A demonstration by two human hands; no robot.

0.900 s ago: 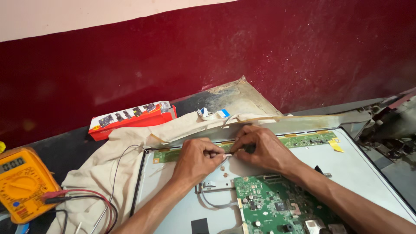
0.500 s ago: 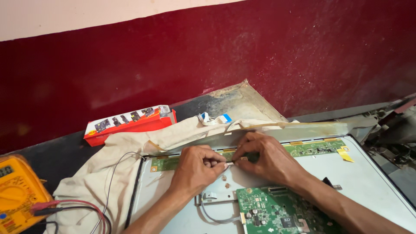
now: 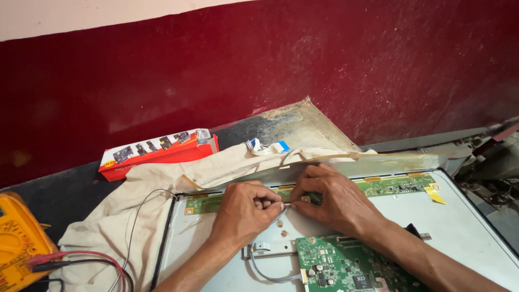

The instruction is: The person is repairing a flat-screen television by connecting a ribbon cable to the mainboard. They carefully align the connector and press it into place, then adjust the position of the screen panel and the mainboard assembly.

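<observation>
Fingertips of our left hand [image 3: 246, 208] and right hand [image 3: 335, 200] pinch together on something small at the narrow green strip board [image 3: 394, 185], along the top edge of the metal panel back [image 3: 476, 227]; we brace our palms there, seemingly for steadiness. The pinched part is hidden by our fingers.

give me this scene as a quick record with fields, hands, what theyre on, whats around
left hand: closed, fingertips pinching something small at the narrow green strip board; what it pinches cannot be told
right hand: fingers pressed on the same strip board, touching the left hand's fingertips
work surface: grey metal back of a flat panel
lower board: green circuit board
under panel: beige cloth
left edge: yellow multimeter with red and black leads
behind: red and white box, dark red wall
</observation>
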